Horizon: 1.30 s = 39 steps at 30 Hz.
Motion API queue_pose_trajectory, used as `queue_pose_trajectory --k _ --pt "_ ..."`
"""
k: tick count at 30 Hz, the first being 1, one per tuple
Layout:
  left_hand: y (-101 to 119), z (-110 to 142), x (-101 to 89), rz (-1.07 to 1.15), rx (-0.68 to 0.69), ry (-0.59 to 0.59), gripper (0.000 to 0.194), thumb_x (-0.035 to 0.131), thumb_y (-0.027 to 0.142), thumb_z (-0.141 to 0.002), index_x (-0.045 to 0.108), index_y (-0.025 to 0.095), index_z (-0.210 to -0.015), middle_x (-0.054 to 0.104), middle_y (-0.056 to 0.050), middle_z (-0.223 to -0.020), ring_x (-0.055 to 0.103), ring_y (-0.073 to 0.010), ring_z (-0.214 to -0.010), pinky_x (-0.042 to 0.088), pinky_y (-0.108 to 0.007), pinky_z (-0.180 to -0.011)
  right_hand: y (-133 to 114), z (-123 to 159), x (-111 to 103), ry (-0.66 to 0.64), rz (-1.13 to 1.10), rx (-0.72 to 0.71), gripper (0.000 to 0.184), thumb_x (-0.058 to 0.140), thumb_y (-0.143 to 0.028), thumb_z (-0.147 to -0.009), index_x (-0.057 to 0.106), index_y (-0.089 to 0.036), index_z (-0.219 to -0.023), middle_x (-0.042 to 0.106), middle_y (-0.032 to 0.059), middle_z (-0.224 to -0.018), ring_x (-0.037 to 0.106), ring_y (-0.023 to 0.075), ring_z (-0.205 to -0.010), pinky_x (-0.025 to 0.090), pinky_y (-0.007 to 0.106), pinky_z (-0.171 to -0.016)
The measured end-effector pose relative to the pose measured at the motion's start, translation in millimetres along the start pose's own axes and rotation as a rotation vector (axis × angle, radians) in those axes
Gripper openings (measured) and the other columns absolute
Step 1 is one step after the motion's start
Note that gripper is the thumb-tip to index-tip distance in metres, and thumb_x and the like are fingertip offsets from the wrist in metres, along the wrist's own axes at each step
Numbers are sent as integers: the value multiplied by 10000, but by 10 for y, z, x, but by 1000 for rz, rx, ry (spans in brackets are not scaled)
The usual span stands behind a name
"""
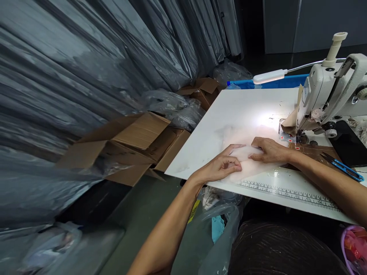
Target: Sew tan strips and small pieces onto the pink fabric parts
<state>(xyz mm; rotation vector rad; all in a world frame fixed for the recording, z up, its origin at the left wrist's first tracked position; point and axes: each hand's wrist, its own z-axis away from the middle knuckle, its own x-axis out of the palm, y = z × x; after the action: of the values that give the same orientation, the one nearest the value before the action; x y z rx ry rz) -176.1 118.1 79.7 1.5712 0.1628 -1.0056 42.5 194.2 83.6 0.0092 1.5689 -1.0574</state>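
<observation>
Your left hand (222, 166) rests near the near edge of the white worktop (205, 133), with open cardboard boxes (137, 139) at about 9 o'clock from it. Its grip is drawn in: the thumb and a curled finger come together and look clamped on a fold of the pale, sheer fabric (250, 167), while the index finger reaches over toward 2 o'clock.

That fabric lies bunched on the worktop, between and beneath your two hands; the printed ruler (286, 193) runs along the near edge, at 4 o'clock from it.

Your right hand (268, 151) bears on the fabric's far side, thumb and index finger apart with cloth showing between them. How firmly it presses, you cannot tell from here.

The sewing machine's needle area (299, 135) is at 2 o'clock from your right hand, and the blue-handled snips (345, 168) lie at 3 o'clock.

The step in hand appears to be gathering or lining up the layers by hand, clear of the needle. The next move calls for light, even tension and matched edges, so neither layer slips or creases.
</observation>
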Motion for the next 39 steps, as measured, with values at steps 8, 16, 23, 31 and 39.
queue_pose_trajectory --k 8,16,23,31,39 --pt "18 -19 43 100 -64 139 409 528 491 -922 622 144 -727 426 -109 -1449 506 -99 -662 350 -254 -516 -5 26 -15 7 -22 -21 254 588 -353 -876 413 -215 -753 586 78 -961 551 217 -847 445 353 -766" --pt "-72 -9 77 70 42 312 288 529 469 -926 574 191 -990 453 -139 -1415 535 -233 -1077 455 -305 -761 -1 8 14 5 31 -45 240 557 -351 -901 408 -211 -774 577 87 -965 544 220 -869 442 357 -795" --pt "-32 67 -3 -90 48 9 182 645 378 -863 701 206 -843 445 -91 -1369 569 -206 -960 489 -259 -637 -8 -1 7 -1 37 7 141 557 -284 -899 478 -192 -826 605 100 -1002 569 228 -889 443 343 -783" --pt "10 22 12 -208 1 -13 248 477 357 -940 627 197 -823 495 -78 -1133 528 -175 -854 501 -272 -723 8 -8 14 0 6 16 123 569 -286 -890 539 -179 -942 619 111 -1074 580 248 -963 454 356 -833" --pt "-64 20 13 -100 -4 42 258 631 448 -856 704 201 -852 503 -84 -1257 515 -147 -775 457 -240 -585 -9 -4 -2 -8 25 8 110 548 -286 -904 528 -177 -896 612 116 -1072 578 248 -962 456 361 -846"
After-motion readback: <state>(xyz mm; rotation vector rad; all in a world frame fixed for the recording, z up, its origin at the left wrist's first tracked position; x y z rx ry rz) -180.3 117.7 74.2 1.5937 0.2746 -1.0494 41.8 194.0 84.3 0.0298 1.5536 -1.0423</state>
